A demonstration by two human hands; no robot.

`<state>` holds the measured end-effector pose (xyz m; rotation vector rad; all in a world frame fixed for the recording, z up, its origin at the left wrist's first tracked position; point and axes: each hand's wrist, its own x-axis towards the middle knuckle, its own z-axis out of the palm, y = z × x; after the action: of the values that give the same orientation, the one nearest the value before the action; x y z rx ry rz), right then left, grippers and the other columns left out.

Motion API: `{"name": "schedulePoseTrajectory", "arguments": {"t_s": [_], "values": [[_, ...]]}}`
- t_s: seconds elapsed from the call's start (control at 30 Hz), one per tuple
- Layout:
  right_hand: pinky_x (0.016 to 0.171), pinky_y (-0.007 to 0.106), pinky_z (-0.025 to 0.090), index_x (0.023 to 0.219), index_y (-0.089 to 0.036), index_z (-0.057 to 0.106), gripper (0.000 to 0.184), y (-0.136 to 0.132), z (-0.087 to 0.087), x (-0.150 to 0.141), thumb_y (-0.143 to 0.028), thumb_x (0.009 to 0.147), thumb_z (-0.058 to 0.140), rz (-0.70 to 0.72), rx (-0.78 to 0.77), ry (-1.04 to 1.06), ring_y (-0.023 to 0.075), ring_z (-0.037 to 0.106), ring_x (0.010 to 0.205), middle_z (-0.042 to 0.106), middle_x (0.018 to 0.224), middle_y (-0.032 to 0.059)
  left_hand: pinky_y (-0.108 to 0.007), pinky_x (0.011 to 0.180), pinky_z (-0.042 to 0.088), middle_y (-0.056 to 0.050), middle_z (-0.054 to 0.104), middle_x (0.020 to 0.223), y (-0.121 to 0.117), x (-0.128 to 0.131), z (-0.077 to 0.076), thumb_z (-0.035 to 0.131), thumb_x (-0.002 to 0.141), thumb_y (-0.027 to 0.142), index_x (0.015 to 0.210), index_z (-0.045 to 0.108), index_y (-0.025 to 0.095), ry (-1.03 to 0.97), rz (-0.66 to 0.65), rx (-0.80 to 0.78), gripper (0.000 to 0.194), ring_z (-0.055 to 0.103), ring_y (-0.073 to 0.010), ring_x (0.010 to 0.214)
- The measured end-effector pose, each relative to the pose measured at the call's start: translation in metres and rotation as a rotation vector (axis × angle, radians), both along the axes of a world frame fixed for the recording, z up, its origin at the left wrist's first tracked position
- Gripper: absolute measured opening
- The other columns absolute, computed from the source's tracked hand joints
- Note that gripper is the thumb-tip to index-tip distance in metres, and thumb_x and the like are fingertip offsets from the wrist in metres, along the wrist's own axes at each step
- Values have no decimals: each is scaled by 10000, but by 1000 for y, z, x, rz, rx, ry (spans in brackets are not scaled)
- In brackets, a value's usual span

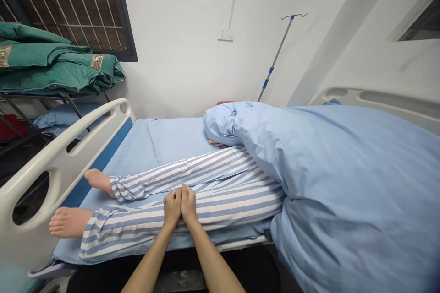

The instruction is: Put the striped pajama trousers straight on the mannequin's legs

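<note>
My left hand (pixel 172 208) and my right hand (pixel 188 205) rest side by side, touching, on the near leg of a figure lying on a bed. Both have curled fingers, and their fingertips are hidden, so I cannot tell whether they pinch the cloth. Blue-and-white striped trousers (pixel 237 206) cover both legs. The bare near foot (pixel 72 222) and far foot (pixel 99 180) point left. A light blue quilt (pixel 330 160) covers the figure from the thighs up. Part of a hand (pixel 215 143) shows under the quilt's far edge.
The bed's white footboard (pixel 79 142) stands at the left, its headboard (pixel 395 100) at the far right. An IV pole (pixel 279 52) rises behind the bed. Green folded quilts (pixel 51 66) lie on a rack (pixel 68 100) beneath a barred window (pixel 68 4). A wall socket (pixel 226 35) is behind.
</note>
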<state>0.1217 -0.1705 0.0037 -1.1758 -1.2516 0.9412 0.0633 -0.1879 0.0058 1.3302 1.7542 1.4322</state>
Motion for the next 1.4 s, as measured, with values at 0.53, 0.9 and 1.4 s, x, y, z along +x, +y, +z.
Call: {"name": "schedulePoseTrajectory", "arguments": {"t_s": [0.53,0.9,1.4], "values": [[544,251,260,649,-197,493,347,-7,-7,20,-317,910,300,4,83,-422,143,488,542,563,578,26,-236,531,300,16,478,491,2,3,-1,415,810,385,521,457,182,35,-24,-2,356,405,-113,516],[572,242,350,634,-199,452,317,1,-6,29,-353,882,331,60,46,20,141,469,592,507,605,-1,-232,515,299,36,418,478,9,31,15,404,812,416,516,402,192,-85,10,-4,371,374,-105,505],[545,251,224,691,-192,546,347,-9,27,64,-320,913,312,104,263,-727,126,476,540,577,596,19,-238,543,288,-3,538,515,4,31,-2,375,818,362,546,475,188,174,-93,2,337,427,-119,509]]}}
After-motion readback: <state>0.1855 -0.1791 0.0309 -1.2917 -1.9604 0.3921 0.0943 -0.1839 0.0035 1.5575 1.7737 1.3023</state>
